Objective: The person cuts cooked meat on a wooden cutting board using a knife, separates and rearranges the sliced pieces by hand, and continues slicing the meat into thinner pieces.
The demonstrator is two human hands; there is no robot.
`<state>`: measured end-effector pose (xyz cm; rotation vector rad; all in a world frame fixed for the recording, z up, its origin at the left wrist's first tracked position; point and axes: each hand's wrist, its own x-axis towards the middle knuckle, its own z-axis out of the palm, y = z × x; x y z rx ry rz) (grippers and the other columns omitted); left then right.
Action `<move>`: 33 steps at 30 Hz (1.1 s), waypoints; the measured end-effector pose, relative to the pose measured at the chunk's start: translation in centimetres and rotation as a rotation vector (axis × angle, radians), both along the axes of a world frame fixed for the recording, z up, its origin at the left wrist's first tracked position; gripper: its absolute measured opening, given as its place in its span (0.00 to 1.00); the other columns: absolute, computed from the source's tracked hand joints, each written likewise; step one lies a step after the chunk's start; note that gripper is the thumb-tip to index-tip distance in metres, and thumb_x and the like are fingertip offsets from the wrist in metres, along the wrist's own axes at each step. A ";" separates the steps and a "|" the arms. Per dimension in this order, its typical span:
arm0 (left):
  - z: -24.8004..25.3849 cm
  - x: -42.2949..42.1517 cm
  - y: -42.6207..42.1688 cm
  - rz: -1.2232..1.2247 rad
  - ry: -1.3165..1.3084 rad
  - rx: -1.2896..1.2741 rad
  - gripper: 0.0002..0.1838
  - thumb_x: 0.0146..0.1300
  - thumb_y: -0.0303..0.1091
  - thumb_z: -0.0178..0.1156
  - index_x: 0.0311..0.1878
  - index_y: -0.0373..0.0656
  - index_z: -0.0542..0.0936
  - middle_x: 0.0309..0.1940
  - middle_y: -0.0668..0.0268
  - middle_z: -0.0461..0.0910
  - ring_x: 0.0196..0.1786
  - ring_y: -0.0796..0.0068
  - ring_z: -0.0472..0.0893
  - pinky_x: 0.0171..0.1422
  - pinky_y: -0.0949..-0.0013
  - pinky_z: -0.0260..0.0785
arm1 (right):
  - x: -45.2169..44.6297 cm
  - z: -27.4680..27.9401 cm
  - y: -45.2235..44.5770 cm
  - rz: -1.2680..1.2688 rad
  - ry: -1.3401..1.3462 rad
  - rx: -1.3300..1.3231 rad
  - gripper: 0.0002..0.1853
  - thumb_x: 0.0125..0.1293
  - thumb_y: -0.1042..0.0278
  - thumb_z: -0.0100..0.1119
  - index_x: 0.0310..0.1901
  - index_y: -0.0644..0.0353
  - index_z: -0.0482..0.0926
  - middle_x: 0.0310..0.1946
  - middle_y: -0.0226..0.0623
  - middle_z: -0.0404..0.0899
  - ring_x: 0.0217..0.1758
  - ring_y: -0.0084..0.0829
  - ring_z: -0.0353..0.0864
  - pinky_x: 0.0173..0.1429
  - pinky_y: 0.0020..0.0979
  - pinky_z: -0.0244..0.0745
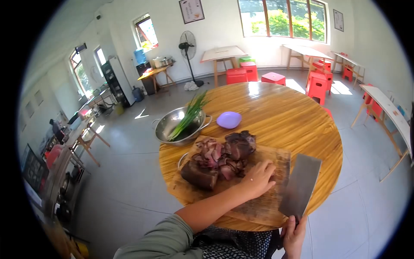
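Note:
My right hand point(294, 237) is wrapped around the handle of a cleaver point(301, 185), its broad blade pointing up and away over the right edge of the cutting board. My left hand point(259, 178) is low over the wooden cutting board point(267, 209), thumb and fingers apart, beside the sliced meat. Dark cooked meat lies on the board: a pile of slices point(212, 152), one large chunk point(199, 175) at the near left and another chunk point(239, 146) at the back. Whether my left fingertips touch a slice is unclear.
The board rests on a round wooden table point(293, 112). Behind it stand a steel bowl point(161, 129) with green onions point(189, 114) and a small purple bowl point(229, 120). Red stools point(317, 84), white-topped tables point(222, 53) and a fan point(187, 45) are farther off.

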<state>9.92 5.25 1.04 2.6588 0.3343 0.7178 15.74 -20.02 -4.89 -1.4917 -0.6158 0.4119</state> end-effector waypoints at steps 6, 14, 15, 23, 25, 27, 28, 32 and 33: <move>4.6 -11.7 -1.0 -0.026 -0.161 0.123 0.22 0.62 0.38 0.75 0.56 0.40 0.82 0.62 0.57 0.79 0.64 0.54 0.79 0.68 0.54 0.70 | 0.5 -0.8 0.0 0.035 -0.175 -0.023 0.09 0.84 0.64 0.49 0.51 0.62 0.70 0.24 0.26 0.72 0.20 0.17 0.64 0.23 0.23 0.60; 4.1 -22.9 6.5 0.123 0.133 0.192 0.38 0.51 0.45 0.80 0.62 0.40 0.76 0.62 0.56 0.78 0.66 0.50 0.75 0.70 0.51 0.64 | -1.1 2.1 0.9 0.060 -0.051 -0.059 0.09 0.84 0.69 0.49 0.55 0.66 0.68 0.27 0.28 0.69 0.20 0.16 0.65 0.22 0.21 0.63; 4.1 -23.2 6.0 0.152 0.140 0.194 0.38 0.48 0.41 0.82 0.61 0.39 0.76 0.62 0.57 0.77 0.67 0.51 0.74 0.69 0.52 0.64 | -1.2 1.9 0.7 0.059 -0.055 -0.072 0.09 0.84 0.69 0.49 0.55 0.66 0.68 0.27 0.28 0.69 0.20 0.16 0.65 0.22 0.21 0.63; 3.2 -23.4 6.5 0.151 0.044 0.180 0.39 0.46 0.37 0.83 0.61 0.41 0.73 0.63 0.57 0.77 0.66 0.48 0.75 0.70 0.47 0.61 | -1.6 3.3 1.2 0.040 -0.049 -0.132 0.09 0.85 0.68 0.47 0.53 0.67 0.67 0.25 0.28 0.68 0.19 0.16 0.64 0.21 0.22 0.62; 3.5 -23.1 7.1 0.131 0.093 0.202 0.40 0.46 0.36 0.83 0.61 0.42 0.72 0.64 0.57 0.77 0.65 0.48 0.76 0.70 0.47 0.60 | -1.7 3.2 1.2 0.031 -0.043 -0.150 0.09 0.85 0.69 0.47 0.53 0.67 0.67 0.25 0.28 0.68 0.19 0.16 0.64 0.21 0.22 0.62; 3.6 -22.5 8.2 0.068 0.149 0.122 0.39 0.43 0.36 0.84 0.57 0.43 0.72 0.64 0.55 0.77 0.63 0.48 0.77 0.70 0.47 0.59 | -1.5 2.9 1.1 0.016 -0.040 -0.154 0.09 0.84 0.69 0.47 0.53 0.67 0.67 0.25 0.29 0.67 0.19 0.16 0.64 0.21 0.22 0.62; 3.2 -22.5 8.9 0.068 0.144 0.135 0.39 0.43 0.36 0.84 0.57 0.43 0.72 0.64 0.55 0.77 0.63 0.48 0.77 0.70 0.47 0.59 | -1.1 2.4 1.1 0.034 -0.050 -0.130 0.09 0.84 0.69 0.47 0.53 0.67 0.67 0.25 0.29 0.67 0.19 0.17 0.64 0.21 0.22 0.62; 3.1 -23.4 9.2 0.016 0.089 0.120 0.40 0.41 0.35 0.85 0.54 0.44 0.70 0.63 0.54 0.77 0.62 0.49 0.77 0.70 0.48 0.60 | -1.7 2.9 1.1 0.039 -0.014 -0.107 0.08 0.84 0.70 0.47 0.52 0.67 0.66 0.24 0.29 0.67 0.19 0.17 0.63 0.21 0.22 0.62; 3.2 -23.7 8.7 0.054 0.053 0.113 0.40 0.41 0.34 0.86 0.54 0.45 0.69 0.63 0.54 0.77 0.62 0.49 0.77 0.69 0.48 0.62 | -1.6 2.6 1.1 0.042 -0.011 -0.103 0.08 0.84 0.70 0.47 0.52 0.67 0.66 0.24 0.29 0.67 0.19 0.17 0.63 0.21 0.22 0.62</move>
